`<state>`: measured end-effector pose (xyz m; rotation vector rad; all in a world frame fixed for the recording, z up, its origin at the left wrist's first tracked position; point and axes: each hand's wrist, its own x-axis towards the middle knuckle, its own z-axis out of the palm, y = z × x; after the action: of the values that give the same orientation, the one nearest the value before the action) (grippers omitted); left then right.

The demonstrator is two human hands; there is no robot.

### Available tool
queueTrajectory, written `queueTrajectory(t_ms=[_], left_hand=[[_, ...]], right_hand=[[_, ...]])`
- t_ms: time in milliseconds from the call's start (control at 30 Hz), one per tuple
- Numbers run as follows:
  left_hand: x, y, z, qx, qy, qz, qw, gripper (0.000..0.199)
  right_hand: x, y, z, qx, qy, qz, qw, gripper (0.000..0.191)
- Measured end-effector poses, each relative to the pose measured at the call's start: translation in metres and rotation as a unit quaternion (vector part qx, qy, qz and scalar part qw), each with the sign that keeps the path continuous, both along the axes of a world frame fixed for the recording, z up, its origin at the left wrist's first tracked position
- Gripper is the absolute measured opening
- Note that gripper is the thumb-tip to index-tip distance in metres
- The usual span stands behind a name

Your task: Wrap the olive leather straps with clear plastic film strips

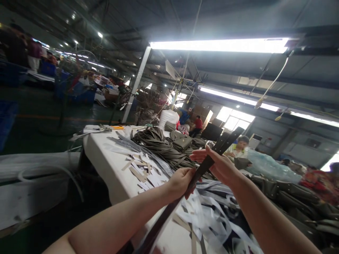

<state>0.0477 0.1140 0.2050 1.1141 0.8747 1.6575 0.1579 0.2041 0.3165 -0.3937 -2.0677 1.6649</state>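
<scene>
A bundle of long dark straps (201,170) with small holes or studs near the upper end runs slantwise up from the lower middle. My left hand (183,181) is closed around the straps at mid-length. Higher up, my right hand (215,163) lies against them with its fingers stretched out to the left, partly behind the straps. The lower part of the bundle blurs toward the bottom edge. Beyond my hands, a large coil of dark olive straps (153,139) lies on the white-covered table (99,150), beside a small olive pouch (182,143).
Paper scraps (144,171) and translucent white strips (212,215) litter the table. Olive bags (293,201) are piled at right, near a bluish plastic sack (272,164). A co-worker (239,146) is across the table. A lit tube lamp (219,45) hangs overhead.
</scene>
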Motion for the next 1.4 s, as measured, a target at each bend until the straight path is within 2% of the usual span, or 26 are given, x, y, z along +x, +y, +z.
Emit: queueTrajectory(t_ms=[100, 167, 200, 300, 467, 600, 667, 700, 767, 900, 967, 1067, 1200, 1300, 1400], left_hand=[[-0.008, -0.006, -0.008, -0.035, -0.030, -0.170, 0.984, 0.071], [-0.013, -0.011, -0.015, -0.042, -0.021, -0.230, 0.972, 0.070], [-0.014, -0.014, -0.018, -0.039, -0.015, -0.232, 0.972, 0.069], [-0.013, -0.018, -0.022, -0.028, -0.017, -0.190, 0.981, 0.064], [-0.001, -0.016, -0.022, -0.019, -0.017, -0.150, 0.988, 0.062], [0.010, -0.013, -0.022, -0.011, -0.032, -0.081, 0.996, 0.062], [0.011, -0.014, -0.020, -0.007, -0.046, -0.071, 0.996, 0.059], [0.010, -0.015, -0.019, -0.011, -0.058, -0.084, 0.995, 0.057], [0.006, -0.017, -0.018, -0.044, -0.082, -0.152, 0.984, 0.056], [-0.006, -0.021, -0.020, -0.132, -0.109, -0.318, 0.932, 0.056], [-0.007, -0.024, -0.022, -0.128, -0.111, -0.345, 0.923, 0.047], [-0.003, -0.027, -0.022, -0.090, -0.099, -0.306, 0.942, 0.042], [0.011, -0.026, -0.021, -0.027, -0.079, -0.190, 0.978, 0.058], [0.020, -0.022, -0.021, -0.003, -0.072, -0.128, 0.989, 0.068], [0.026, -0.019, -0.022, 0.011, -0.073, -0.074, 0.994, 0.070]], right_hand=[[0.007, 0.003, 0.009, 0.004, 0.007, 0.011, 1.000, 0.054], [0.011, 0.005, 0.013, 0.012, 0.017, 0.001, 1.000, 0.053], [0.013, 0.006, 0.013, 0.014, 0.018, -0.005, 1.000, 0.053], [0.015, 0.010, 0.012, 0.006, 0.002, -0.003, 1.000, 0.053], [0.014, 0.010, 0.007, 0.000, -0.023, 0.009, 1.000, 0.051], [0.012, 0.009, 0.003, 0.003, -0.024, 0.021, 0.999, 0.054], [0.011, 0.008, 0.001, 0.002, -0.034, 0.027, 0.999, 0.055], [0.012, 0.008, 0.000, 0.002, -0.041, 0.029, 0.999, 0.056], [0.013, 0.007, 0.001, 0.002, -0.050, 0.031, 0.998, 0.055], [0.019, 0.003, 0.006, 0.015, -0.038, 0.020, 0.999, 0.054], [0.022, 0.002, 0.008, 0.018, -0.038, 0.013, 0.999, 0.054], [0.025, 0.001, 0.008, 0.017, -0.038, 0.009, 0.999, 0.053], [0.026, 0.003, 0.008, 0.009, -0.030, 0.000, 1.000, 0.053], [0.026, 0.004, 0.008, 0.009, -0.027, -0.012, 1.000, 0.054], [0.025, 0.004, 0.006, 0.011, -0.028, -0.013, 0.999, 0.055]])
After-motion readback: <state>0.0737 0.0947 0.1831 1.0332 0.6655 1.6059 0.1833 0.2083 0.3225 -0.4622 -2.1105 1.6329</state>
